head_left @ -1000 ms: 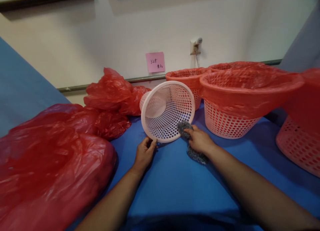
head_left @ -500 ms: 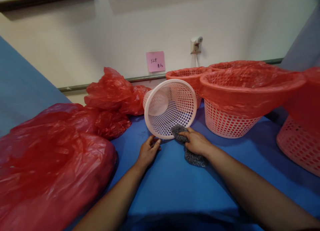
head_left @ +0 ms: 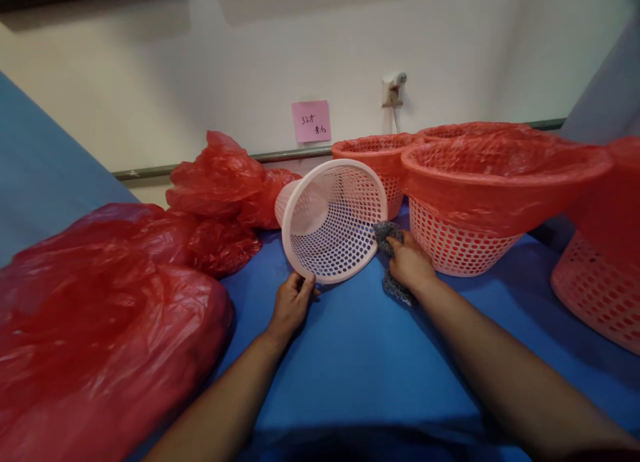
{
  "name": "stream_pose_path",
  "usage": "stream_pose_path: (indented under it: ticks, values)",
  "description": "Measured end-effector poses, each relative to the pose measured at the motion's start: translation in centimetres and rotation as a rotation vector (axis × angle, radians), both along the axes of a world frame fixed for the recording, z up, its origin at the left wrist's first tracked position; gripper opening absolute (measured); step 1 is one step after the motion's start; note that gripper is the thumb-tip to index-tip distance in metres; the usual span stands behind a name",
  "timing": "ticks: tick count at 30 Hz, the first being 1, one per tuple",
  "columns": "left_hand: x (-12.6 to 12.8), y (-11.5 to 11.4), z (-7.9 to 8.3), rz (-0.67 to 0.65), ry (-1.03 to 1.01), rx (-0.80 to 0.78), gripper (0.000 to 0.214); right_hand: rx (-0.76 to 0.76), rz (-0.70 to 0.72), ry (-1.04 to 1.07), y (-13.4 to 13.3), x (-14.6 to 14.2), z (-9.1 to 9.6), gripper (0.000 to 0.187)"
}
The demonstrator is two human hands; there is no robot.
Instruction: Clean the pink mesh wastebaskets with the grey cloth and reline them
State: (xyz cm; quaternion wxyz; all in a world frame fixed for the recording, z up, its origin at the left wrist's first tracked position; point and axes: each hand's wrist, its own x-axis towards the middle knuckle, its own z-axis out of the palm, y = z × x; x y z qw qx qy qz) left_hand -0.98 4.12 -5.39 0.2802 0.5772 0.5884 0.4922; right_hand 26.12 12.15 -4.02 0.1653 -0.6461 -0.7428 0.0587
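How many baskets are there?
5: a tipped basket in the middle, a red-lined basket behind it to the right, a large basket further right, a mostly hidden basket behind that, and a cut-off basket at the right edge. Others may be hidden.

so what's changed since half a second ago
The right hand has carried the gray cloth up and right, to the right edge of the pale basket, which shifted slightly left. The left hand appears to have taken hold of the rim again. The red-lined baskets, red bags and pink note stayed put.
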Motion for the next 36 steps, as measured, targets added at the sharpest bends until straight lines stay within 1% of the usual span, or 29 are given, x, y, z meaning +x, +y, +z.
stream_pose_path:
  ticks: [1, 2, 4, 7, 8, 9, 10, 11, 12, 14, 15, 16, 17, 18, 20, 23, 24, 25, 26, 27, 30, 31, 32, 33, 34, 36]
  values:
    - [0.1, 0.0, 0.0, -0.011, 0.002, 0.004, 0.041, -0.021, 0.020, -0.004, 0.0, -0.1, 0.0, 0.059]
    - [0.2, -0.1, 0.1, -0.018, 0.003, 0.007, 0.040, -0.050, 0.078, 0.000, -0.3, -0.5, 0.0, 0.059]
    - [0.3, -0.2, 0.1, -0.024, -0.001, 0.008, 0.037, -0.099, 0.271, 0.030, -1.5, -1.6, 0.0, 0.060]
    - [0.4, -0.4, 0.3, -0.011, 0.000, 0.008, 0.035, -0.151, 0.614, 0.153, -3.6, -3.4, -0.2, 0.065]
    - [0.4, -0.5, 0.4, -0.002, -0.004, 0.012, 0.035, -0.186, 0.695, 0.208, -4.1, -3.7, -0.3, 0.066]
    - [0.3, -0.6, 0.5, 0.008, -0.010, 0.016, 0.035, -0.222, 0.739, 0.258, -4.3, -3.8, -0.4, 0.067]
    - [0.2, -0.6, 0.6, 0.019, -0.016, 0.022, 0.035, -0.244, 0.738, 0.291, -4.2, -3.7, -0.4, 0.067]
    - [0.1, -0.7, 0.7, 0.026, -0.024, 0.028, 0.035, -0.241, 0.681, 0.302, -3.8, -3.4, -0.4, 0.067]
    - [0.1, -0.8, 0.8, 0.030, -0.031, 0.036, 0.035, -0.211, 0.575, 0.292, -3.2, -2.9, -0.3, 0.067]
    - [0.0, -1.0, 1.2, 0.031, -0.044, 0.053, 0.035, -0.119, 0.313, 0.232, -1.8, -1.8, -0.1, 0.067]
    - [0.0, -1.1, 1.3, 0.031, -0.048, 0.063, 0.035, -0.083, 0.217, 0.196, -1.2, -1.3, 0.0, 0.067]
    - [0.1, -1.1, 1.4, 0.029, -0.052, 0.069, 0.036, -0.069, 0.174, 0.165, -0.8, -1.0, 0.1, 0.066]
    - [0.1, -1.1, 1.4, 0.028, -0.054, 0.071, 0.037, -0.075, 0.188, 0.143, -0.7, -1.0, 0.2, 0.065]
    - [0.2, -1.1, 1.3, 0.025, -0.056, 0.067, 0.037, -0.092, 0.243, 0.134, -0.9, -1.2, 0.2, 0.065]
    - [0.3, -0.8, 0.9, 0.003, -0.047, 0.033, 0.037, -0.139, 0.413, 0.162, -1.9, -2.2, -0.1, 0.065]
    - [0.3, -0.3, 0.1, -0.075, 0.015, -0.028, 0.036, -0.227, 0.670, 0.304, -3.9, -4.0, -0.8, 0.069]
    - [0.2, -0.2, -0.1, -0.099, 0.039, -0.044, 0.035, -0.255, 0.725, 0.349, -4.2, -4.3, -1.0, 0.069]
    - [0.1, -0.2, -0.2, -0.108, 0.055, -0.051, 0.035, -0.267, 0.745, 0.381, -4.3, -4.4, -1.1, 0.070]
    - [0.0, -0.2, -0.2, -0.100, 0.061, -0.051, 0.035, -0.258, 0.724, 0.392, -4.2, -4.2, -1.0, 0.070]
    - [-0.1, -0.2, -0.1, -0.075, 0.056, -0.041, 0.035, -0.229, 0.661, 0.382, -3.8, -3.8, -0.9, 0.069]
    - [-0.3, -0.6, 0.5, 0.032, -0.001, 0.027, 0.035, -0.106, 0.326, 0.255, -2.1, -2.1, -0.1, 0.066]
    - [-0.3, -0.7, 0.7, 0.055, -0.020, 0.050, 0.035, -0.079, 0.232, 0.203, -1.6, -1.6, 0.2, 0.065]
    - [-0.3, -0.7, 0.8, 0.066, -0.033, 0.063, 0.036, -0.068, 0.172, 0.162, -1.3, -1.4, 0.4, 0.064]
    - [-0.1, -0.8, 0.8, 0.064, -0.038, 0.067, 0.035, -0.072, 0.156, 0.138, -1.3, -1.3, 0.4, 0.063]
    - [0.0, -0.7, 0.8, 0.047, -0.035, 0.061, 0.035, -0.089, 0.187, 0.130, -1.4, -1.5, 0.4, 0.062]
    - [0.3, -0.6, 0.5, -0.016, -0.013, 0.024, 0.033, -0.140, 0.345, 0.168, -2.2, -2.5, 0.0, 0.063]
